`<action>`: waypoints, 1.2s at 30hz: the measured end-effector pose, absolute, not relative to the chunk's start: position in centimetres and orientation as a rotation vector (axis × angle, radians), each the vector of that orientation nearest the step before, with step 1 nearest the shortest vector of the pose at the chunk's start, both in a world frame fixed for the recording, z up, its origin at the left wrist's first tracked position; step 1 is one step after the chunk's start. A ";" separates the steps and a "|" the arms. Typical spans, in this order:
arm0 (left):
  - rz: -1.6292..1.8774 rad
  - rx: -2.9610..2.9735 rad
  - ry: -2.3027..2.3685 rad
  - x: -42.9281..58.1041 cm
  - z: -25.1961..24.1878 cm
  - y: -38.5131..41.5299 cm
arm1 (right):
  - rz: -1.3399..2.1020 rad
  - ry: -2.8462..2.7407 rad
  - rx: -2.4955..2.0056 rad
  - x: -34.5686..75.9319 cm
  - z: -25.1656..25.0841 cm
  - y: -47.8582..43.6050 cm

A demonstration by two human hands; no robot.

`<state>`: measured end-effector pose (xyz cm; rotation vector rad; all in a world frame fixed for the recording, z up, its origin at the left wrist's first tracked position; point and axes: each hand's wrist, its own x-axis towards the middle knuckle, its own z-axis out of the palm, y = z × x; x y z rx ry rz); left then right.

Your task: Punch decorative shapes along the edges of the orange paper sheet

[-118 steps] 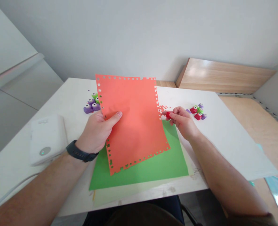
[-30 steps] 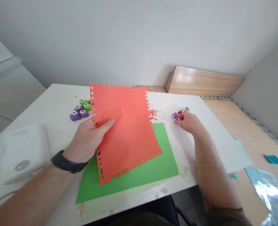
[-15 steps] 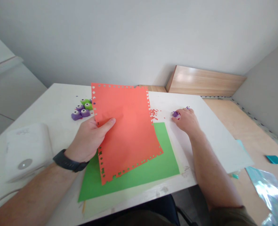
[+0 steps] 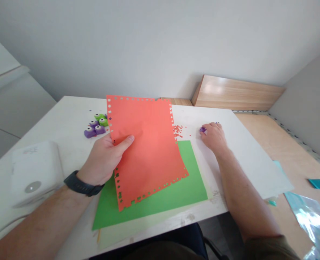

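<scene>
My left hand grips an orange paper sheet at its left edge, thumb on top. The sheet is held up at a tilt, with small shaped holes punched along its edges. Under it lies a green paper sheet. On the right of the table, my right hand is closed over a small purple craft punch, mostly hidden by the fingers. A bit of another eye-topped punch shows behind the knuckles. Small orange paper cut-outs are scattered between the orange sheet and this hand.
Several purple punches and green punches with eye-like tops cluster at the left. A white rounded device with a cable stands near-left on the white table. A wooden board leans behind; clear film lies lower right.
My right hand has shifted slightly and its fingers cover more of the purple punch, whose eye-like top no longer shows. The left hand keeps the orange sheet in nearly the same pose.
</scene>
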<state>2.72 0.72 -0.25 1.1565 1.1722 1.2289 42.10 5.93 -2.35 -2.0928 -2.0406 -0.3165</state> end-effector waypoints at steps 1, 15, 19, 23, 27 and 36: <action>1.226 1.155 1.172 2.7 -0.2 0.7 | -0.313 -2.021 -2.107 42.1 -2.4 5.9; 1.250 1.129 1.148 2.9 -0.1 0.6 | -0.324 -1.945 -2.215 42.0 -2.6 5.7; 1.252 1.138 1.139 2.8 -0.3 0.6 | -0.287 -1.873 -2.233 41.9 -2.4 5.7; 1.250 1.147 1.143 2.8 -0.4 0.7 | -0.290 -1.810 -2.243 42.1 -2.4 5.8; 1.261 1.132 1.159 3.0 -0.1 0.6 | -0.332 -1.915 -2.218 42.2 -2.5 5.7; 1.229 1.109 1.165 3.2 0.4 0.4 | -0.296 -1.929 -2.242 41.8 -2.4 5.3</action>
